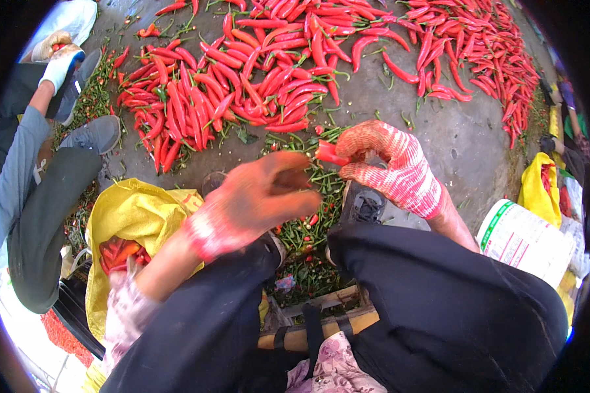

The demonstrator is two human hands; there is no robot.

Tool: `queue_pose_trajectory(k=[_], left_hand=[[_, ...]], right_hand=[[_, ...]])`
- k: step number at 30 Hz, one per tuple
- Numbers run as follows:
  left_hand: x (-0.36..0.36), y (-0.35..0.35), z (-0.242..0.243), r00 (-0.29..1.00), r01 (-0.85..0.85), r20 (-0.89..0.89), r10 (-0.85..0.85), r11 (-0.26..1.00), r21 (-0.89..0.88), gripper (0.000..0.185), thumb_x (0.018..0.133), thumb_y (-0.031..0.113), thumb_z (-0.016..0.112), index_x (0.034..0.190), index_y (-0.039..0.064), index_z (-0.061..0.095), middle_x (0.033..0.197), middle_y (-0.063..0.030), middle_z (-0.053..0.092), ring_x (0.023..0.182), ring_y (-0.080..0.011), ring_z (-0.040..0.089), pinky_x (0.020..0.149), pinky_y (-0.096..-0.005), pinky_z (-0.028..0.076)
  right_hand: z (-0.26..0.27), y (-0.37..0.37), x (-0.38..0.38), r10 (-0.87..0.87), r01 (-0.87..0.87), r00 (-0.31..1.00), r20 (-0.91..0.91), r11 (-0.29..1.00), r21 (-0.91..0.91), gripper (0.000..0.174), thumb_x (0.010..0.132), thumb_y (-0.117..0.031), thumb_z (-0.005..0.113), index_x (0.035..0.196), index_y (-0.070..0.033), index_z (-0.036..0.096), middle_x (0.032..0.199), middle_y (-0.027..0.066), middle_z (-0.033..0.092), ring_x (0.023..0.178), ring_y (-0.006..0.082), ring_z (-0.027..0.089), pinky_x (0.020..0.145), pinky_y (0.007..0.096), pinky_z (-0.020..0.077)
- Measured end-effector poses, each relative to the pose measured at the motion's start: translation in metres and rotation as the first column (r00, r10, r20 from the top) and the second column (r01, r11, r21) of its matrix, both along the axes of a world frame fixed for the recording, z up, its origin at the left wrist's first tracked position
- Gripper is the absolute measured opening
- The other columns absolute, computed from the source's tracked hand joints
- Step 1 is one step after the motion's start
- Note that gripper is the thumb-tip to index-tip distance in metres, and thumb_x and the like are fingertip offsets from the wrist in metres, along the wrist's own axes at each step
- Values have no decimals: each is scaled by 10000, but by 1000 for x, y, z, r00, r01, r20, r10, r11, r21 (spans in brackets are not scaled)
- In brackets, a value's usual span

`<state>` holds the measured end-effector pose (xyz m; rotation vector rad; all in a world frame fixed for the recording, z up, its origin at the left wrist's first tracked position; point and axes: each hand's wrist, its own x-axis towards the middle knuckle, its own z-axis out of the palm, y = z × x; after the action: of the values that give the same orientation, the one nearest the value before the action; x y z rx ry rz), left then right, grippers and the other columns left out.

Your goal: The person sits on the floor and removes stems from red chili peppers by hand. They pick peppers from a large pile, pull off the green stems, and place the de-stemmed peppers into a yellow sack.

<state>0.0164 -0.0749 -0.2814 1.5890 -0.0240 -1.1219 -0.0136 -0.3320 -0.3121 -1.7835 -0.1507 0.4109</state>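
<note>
My right hand [391, 164], in a red-and-white knit work glove, pinches a red chili pepper [330, 153] between thumb and fingers. The pepper's near end is hidden in the grip, and its other end points left. My left hand [258, 204], in a stained glove of similar colour, is blurred, with thumb and fingers apart and nothing visible between them. It hovers beside the right hand, above green pepper stems [319, 201] strewn between my shoes. Beyond both hands a heap of red chili peppers [226, 88] lies on the grey ground.
At my left stands a yellow woven sack [132, 206] holding red peppers [120, 253]. A white plastic bucket [523, 243] lies tilted by my right knee. Another person's gloved hand [61, 66] and shoe [93, 135] are at left. More peppers [491, 54] spread far right.
</note>
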Motion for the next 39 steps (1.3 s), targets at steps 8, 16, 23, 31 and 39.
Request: queue_pose_trajectory(k=[8, 16, 23, 31, 39], left_hand=[[-14, -26, -33, 914, -391, -240, 327, 868, -306, 223, 971, 166, 694, 1117, 6, 640, 876, -25, 660, 727, -76, 588, 653, -249, 492], [-18, -23, -34, 967, -253, -79, 242, 948, -194, 176, 955, 143, 706, 1009, 1, 616, 797, -17, 634, 670, -65, 560, 581, -233, 445], [-20, -10, -16, 929, -126, -360, 87, 988, -88, 243, 943, 253, 724, 923, 48, 594, 694, -19, 603, 523, -90, 535, 459, -258, 413], [-24, -1, -28, 701, -612, -686, 194, 658, -439, 259, 966, 312, 677, 931, 89, 551, 663, -18, 468, 471, -160, 445, 472, -327, 413], [-32, 0, -53, 879, -375, -362, 311, 919, -120, 252, 971, 151, 676, 1151, -17, 619, 782, -39, 643, 646, -114, 628, 586, -261, 485]], right_hand=[[2, 15, -6, 3, -3, 1000, 1, 1000, -23, 351, 883, -144, 733, 1211, -57, 648, 1020, 84, 689, 985, 218, 679, 861, 363, 538], [-2, 19, -8, 403, -281, 909, 108, 783, -554, 282, 931, -372, 599, 916, -92, 630, 818, 163, 636, 803, 392, 654, 686, 486, 512], [-1, 23, -12, 645, -588, 763, 26, 711, -386, 288, 996, -351, 551, 1008, -85, 661, 767, 143, 637, 739, 364, 661, 615, 482, 508], [-2, 1, -5, 399, -373, 917, -23, 876, 305, 273, 983, -186, 645, 1191, -9, 626, 1079, 107, 672, 973, 160, 631, 799, 334, 527], [-70, -100, -39, 218, -118, 976, -24, 431, -895, 303, 862, -177, 669, 1135, -45, 672, 994, 177, 675, 955, 380, 646, 861, 476, 515]])
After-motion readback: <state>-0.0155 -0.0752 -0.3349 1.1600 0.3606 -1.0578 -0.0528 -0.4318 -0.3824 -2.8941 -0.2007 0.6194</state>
